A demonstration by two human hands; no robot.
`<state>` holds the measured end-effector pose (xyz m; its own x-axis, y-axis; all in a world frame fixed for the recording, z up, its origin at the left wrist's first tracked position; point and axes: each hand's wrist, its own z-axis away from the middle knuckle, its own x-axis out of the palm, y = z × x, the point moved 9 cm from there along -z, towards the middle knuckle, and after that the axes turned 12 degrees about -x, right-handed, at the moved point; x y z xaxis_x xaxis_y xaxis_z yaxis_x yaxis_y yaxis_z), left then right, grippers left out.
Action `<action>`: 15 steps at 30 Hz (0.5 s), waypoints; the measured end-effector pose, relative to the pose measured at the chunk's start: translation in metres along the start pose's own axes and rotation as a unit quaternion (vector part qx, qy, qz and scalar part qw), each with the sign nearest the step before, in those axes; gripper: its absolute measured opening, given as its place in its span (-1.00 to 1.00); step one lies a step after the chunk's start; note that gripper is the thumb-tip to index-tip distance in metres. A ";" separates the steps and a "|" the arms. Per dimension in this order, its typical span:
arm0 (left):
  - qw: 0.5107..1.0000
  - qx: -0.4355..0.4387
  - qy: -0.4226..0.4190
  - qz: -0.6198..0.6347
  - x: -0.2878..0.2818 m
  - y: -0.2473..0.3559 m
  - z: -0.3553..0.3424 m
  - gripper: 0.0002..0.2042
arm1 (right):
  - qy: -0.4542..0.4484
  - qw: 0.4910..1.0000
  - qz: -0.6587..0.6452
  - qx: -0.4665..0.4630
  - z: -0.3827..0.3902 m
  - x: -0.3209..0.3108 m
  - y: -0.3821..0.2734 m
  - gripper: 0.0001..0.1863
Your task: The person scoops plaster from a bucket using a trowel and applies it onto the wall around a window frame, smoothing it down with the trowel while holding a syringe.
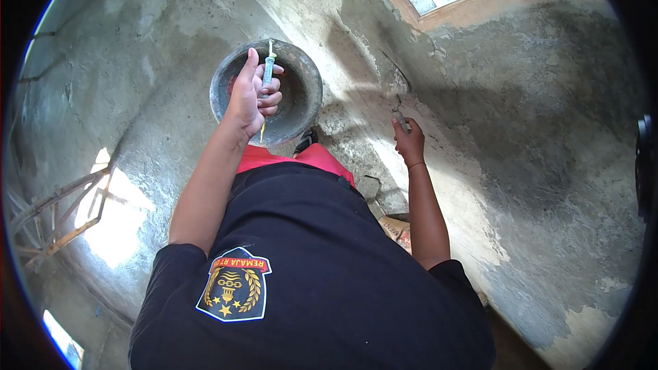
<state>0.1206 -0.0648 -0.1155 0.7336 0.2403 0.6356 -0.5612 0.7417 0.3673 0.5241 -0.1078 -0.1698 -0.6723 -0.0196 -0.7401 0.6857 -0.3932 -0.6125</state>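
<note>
My left hand is closed around a thin tool with a light blue and yellow handle, held upright over a round dark bucket. The bucket's rim is crusted with grey cement; its contents are hidden by my hand and by shadow. My right hand reaches out to the grey plastered wall and grips a small metal trowel, whose blade lies against the wet plaster. My black shirt with a badge fills the lower middle of the view.
A wooden window frame sits at the top right above the plaster. Wooden scaffold poles cross at the left, with bright sunlight behind them. A piece of paper sack lies below my right arm. Rough cement walls surround me.
</note>
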 end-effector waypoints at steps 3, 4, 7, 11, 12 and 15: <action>1.000 0.004 -0.001 0.005 -0.002 0.001 0.002 -0.31 | -0.001 1.000 0.011 -0.007 0.000 0.001 -0.003 -0.57; 1.000 0.005 -0.001 0.006 -0.002 0.001 0.002 -0.31 | -0.006 1.000 0.003 0.011 0.002 0.005 -0.002 -0.56; 1.000 0.010 -0.002 0.012 -0.003 0.003 0.004 -0.32 | -0.022 0.999 -0.017 0.029 0.010 0.011 -0.004 -0.56; 1.000 0.006 -0.003 0.008 -0.002 0.002 0.007 -0.32 | 0.011 1.000 -0.020 -0.009 0.006 0.005 -0.015 -0.56; 1.000 0.004 -0.004 0.009 -0.001 0.001 0.007 -0.32 | 0.011 1.000 -0.020 -0.008 0.005 0.005 -0.016 -0.56; 1.000 -0.004 -0.004 0.006 0.001 -0.001 0.005 -0.32 | -0.020 0.999 -0.009 0.048 0.003 0.010 0.007 -0.55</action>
<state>0.1195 -0.0686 -0.1116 0.7234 0.2438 0.6460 -0.5672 0.7433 0.3546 0.5210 -0.1137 -0.1804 -0.6957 -0.0482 -0.7167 0.6456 -0.4795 -0.5944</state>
